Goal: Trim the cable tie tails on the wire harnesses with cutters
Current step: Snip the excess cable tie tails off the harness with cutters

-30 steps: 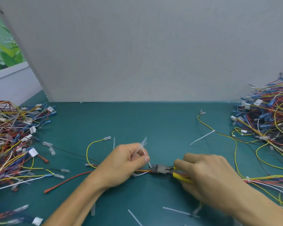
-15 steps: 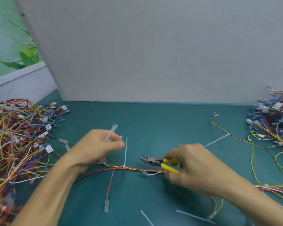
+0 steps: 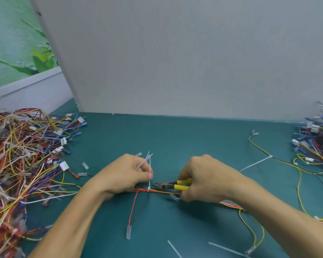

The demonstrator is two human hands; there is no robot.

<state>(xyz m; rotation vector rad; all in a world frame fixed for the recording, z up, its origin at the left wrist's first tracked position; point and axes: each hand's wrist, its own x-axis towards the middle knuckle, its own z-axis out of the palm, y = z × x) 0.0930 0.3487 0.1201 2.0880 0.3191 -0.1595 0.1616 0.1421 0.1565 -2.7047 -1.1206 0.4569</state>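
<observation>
A wire harness [image 3: 157,191] of red, orange and yellow wires lies across the green mat in front of me. A white cable tie tail [image 3: 149,175] stands upright from it. My left hand [image 3: 126,174] pinches this tail near its middle and also holds several cut clear tails between its fingers. My right hand [image 3: 203,178] grips the yellow-handled cutters [image 3: 172,184]. Their dark jaws point left, just right of the tie's base, close to the harness.
A big tangle of harnesses [image 3: 21,161] fills the left side, another pile [image 3: 317,138] sits at the right edge. A yellow-black harness with an uncut tie [image 3: 255,162] lies right of my hands. Cut tails [image 3: 226,249] lie near the front. A grey board [image 3: 175,62] stands behind.
My left hand came back to the harness and took hold of the upright tail. My right hand brought the cutters' jaws left, close to the tie's base.
</observation>
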